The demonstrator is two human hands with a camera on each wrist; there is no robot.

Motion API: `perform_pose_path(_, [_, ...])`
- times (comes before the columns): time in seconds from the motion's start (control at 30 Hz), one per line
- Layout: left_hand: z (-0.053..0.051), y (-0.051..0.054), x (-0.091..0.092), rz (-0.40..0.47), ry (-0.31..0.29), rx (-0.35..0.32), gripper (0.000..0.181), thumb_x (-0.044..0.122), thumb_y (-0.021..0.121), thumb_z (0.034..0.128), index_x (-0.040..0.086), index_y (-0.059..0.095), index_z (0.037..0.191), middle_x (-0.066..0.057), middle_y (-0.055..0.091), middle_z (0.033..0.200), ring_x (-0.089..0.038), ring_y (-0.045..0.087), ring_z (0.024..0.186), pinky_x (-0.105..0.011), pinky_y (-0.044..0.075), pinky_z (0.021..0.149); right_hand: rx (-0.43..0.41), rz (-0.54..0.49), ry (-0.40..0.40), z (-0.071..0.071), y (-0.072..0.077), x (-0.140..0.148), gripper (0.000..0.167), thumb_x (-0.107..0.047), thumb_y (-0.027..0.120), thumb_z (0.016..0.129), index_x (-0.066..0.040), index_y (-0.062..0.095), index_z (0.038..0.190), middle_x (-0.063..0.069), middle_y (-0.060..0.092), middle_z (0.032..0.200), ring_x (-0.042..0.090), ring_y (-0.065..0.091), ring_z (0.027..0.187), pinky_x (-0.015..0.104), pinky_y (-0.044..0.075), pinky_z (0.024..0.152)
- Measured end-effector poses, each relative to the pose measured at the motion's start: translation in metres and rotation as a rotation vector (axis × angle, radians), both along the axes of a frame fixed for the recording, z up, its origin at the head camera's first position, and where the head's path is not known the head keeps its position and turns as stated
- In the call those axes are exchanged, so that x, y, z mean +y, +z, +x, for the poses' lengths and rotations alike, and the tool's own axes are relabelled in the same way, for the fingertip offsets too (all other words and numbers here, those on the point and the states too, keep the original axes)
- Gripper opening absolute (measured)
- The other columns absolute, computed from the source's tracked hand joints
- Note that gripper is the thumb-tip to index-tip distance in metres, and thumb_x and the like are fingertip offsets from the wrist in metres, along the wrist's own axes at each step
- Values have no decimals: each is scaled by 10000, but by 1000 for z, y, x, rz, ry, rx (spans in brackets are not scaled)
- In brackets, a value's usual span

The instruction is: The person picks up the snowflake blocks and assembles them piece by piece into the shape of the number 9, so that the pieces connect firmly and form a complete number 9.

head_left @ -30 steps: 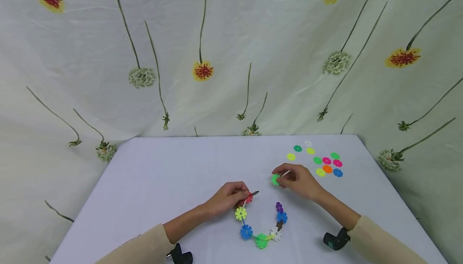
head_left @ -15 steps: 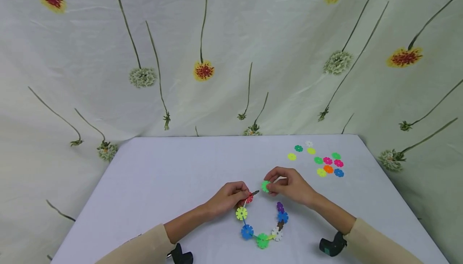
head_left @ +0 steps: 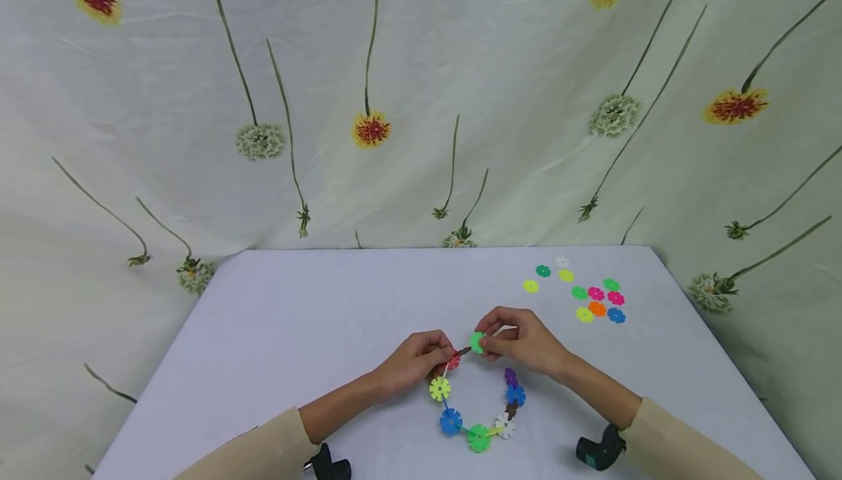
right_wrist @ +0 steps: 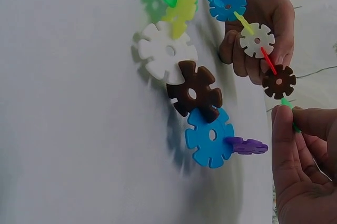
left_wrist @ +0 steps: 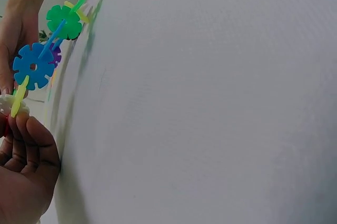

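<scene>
- While the right hand (head_left: pixel 522 341) pinches a green disc (head_left: pixel 478 343) by its edge between thumb and fingers, the left hand (head_left: pixel 417 358) grips a red disc (head_left: pixel 454 360) near one end of the linked chain (head_left: pixel 451 421).
- As for progress, the chain already looks well built: notched discs in several colours are joined rim to rim, curving round toward the person and up to a purple disc (right_wrist: pixel 246 145) at the far end.
- Beyond the red disc sits a brown disc (right_wrist: pixel 279 82), and the green one meets its rim there; whether the slots are engaged cannot be told, so this joint seems under way rather than finished.
- Between that working end and the purple disc a gap remains, the two ends being apart.
- Eleven loose discs (head_left: pixel 596 309) lie unlinked toward the table's (head_left: pixel 316 305) far right corner, well apart from both hands.
- Relative to the grips, the brown disc stands between the two hands, the green disc sits at the right fingertips, and the rest of the chain trails from the left hand's hold toward the near side.
</scene>
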State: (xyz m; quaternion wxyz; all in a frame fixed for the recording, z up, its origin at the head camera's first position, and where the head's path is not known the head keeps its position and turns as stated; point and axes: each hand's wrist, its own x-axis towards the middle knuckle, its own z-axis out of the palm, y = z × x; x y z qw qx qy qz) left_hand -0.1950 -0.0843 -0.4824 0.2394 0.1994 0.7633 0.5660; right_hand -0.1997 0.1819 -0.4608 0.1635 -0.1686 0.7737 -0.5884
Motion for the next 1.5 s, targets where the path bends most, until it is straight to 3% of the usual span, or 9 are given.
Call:
perform_pose_path(0.33, [0, -1, 0, 7, -7, 11, 210, 164, 564, 1098, -31, 642, 1093, -21, 594, 823, -122, 544, 744, -206, 490, 681, -4, -14, 20, 1, -2, -3, 206, -71, 732, 1002, 14, 699, 1186, 190, 685, 1043, 349, 808, 893, 296, 662, 808])
perform_pose_path(0.63, [0, 1, 0, -4, -25, 41, 213, 184, 567, 1110, -14, 642, 1092, -12, 599, 825, -97, 545, 722, -188, 494, 682, -10, 6, -17, 1, -1, -7, 216, -98, 770, 977, 30, 733, 1148, 230, 753, 985, 219, 767, 785, 266, 648, 746])
perform_pose_path(0.93, [0, 0, 0, -26, -43, 46, 184, 172, 580, 1108, 5, 653, 1085, 5, 613, 836, -77, 556, 708, -187, 504, 683, -49, 5, -38, 4, -4, -7, 202, -111, 786, 969, -1, 767, 1138, 142, 798, 945, 152, 733, 736, 261, 636, 728])
perform_pose_path(1.3, [-2, 1, -2, -21, -62, 71, 189, 143, 582, 1102, -33, 652, 1091, -73, 630, 838, -100, 551, 701, -188, 492, 662, -88, -47, -67, 10, -6, -10, 233, -79, 780, 967, 53, 742, 1155, 174, 797, 957, 148, 748, 739, 261, 640, 728])
perform_pose_path(1.5, [-2, -2, -1, -42, -101, 74, 179, 159, 572, 1108, -4, 639, 1077, -49, 630, 828, -74, 568, 698, -187, 512, 670, -93, -40, -67, 10, -5, -12, 241, -103, 782, 969, 41, 747, 1160, 142, 800, 956, 128, 740, 734, 269, 642, 742])
